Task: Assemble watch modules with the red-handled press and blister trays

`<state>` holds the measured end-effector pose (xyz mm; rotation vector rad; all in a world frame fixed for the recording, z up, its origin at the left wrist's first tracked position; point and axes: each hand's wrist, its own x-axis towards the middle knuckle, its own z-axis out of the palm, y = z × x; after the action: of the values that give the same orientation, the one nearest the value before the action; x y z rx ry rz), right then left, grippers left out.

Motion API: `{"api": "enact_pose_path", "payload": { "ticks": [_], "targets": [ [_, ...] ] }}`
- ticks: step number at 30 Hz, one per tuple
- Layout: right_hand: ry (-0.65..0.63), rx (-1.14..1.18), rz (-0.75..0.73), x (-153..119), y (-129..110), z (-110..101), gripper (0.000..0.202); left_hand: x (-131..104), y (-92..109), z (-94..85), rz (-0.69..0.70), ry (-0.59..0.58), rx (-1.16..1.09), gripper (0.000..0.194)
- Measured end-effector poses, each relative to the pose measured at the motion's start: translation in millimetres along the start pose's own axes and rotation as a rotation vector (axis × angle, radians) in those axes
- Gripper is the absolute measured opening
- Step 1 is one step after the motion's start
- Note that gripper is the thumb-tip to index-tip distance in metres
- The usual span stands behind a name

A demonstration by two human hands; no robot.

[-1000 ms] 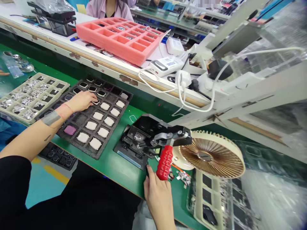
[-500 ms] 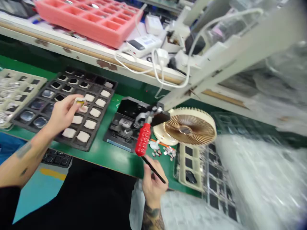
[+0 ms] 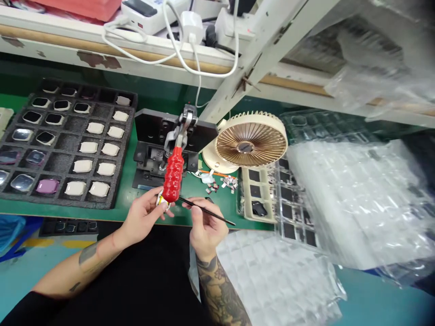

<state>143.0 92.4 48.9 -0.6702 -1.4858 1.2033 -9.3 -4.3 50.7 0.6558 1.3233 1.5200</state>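
Note:
My left hand (image 3: 144,215) is closed on a small watch case (image 3: 163,203) with a pale rim and a yellow strip, partly hidden behind the red handle (image 3: 173,174) of a toggle clamp press (image 3: 154,158). Close beside it, my right hand (image 3: 207,226) grips a thin black stick-like tool (image 3: 212,213), whose tip points left toward the watch case. That tip is covered by the red handle. Left of the press lies a dark foam tray (image 3: 110,199) with watch cases in its pockets, pale ones to the right and dark-faced ones to the left.
A beige desk fan (image 3: 251,140) stands right of the press, with small loose parts (image 3: 229,182) before it. Further right are a cream parts tray (image 3: 254,192), clear trays and plastic wrap (image 3: 360,194). White cables (image 3: 204,72) hang from the shelf above.
My left hand has moved right, from over the foam tray to the front of the press, carrying the watch case. The black tool in my right hand now points at it. The view has shifted.

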Motion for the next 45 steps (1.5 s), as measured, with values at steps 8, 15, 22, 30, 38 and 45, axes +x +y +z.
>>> {"api": "enact_pose_path", "payload": {
  "ticks": [8, 15, 22, 30, 38, 45],
  "targets": [
    [-0.121, -0.033, -0.088, -8.7, 7.6, 2.9, 0.029, -6.6, -1.4, 0.8, -0.014, -0.025, 0.054, 0.052],
    [-0.059, 0.039, 0.136, -11.9, 5.5, 8.4, 0.011, -6.0, 0.3, -2.8, -0.002, -0.059, 0.025, 0.055],
    [-0.055, 0.034, 0.056, -7.4, -3.9, 5.8, 0.01, -3.9, -0.8, -2.2, -0.019, -0.009, -0.009, 0.057],
    [-0.085, -0.086, 0.0, -11.0, -5.5, -1.7, 0.012, -4.7, 1.0, 0.0, -0.005, 0.018, 0.001, 0.056],
    [-0.205, -0.119, -0.062, -6.9, -5.9, 0.4, 0.031, -6.9, 1.4, -0.1, 0.001, 0.048, 0.014, 0.057],
    [-0.2, -0.125, -0.056, -8.4, -3.7, 3.5, 0.03, -8.7, -0.5, -0.1, -0.003, 0.051, 0.017, 0.057]
  ]
}}
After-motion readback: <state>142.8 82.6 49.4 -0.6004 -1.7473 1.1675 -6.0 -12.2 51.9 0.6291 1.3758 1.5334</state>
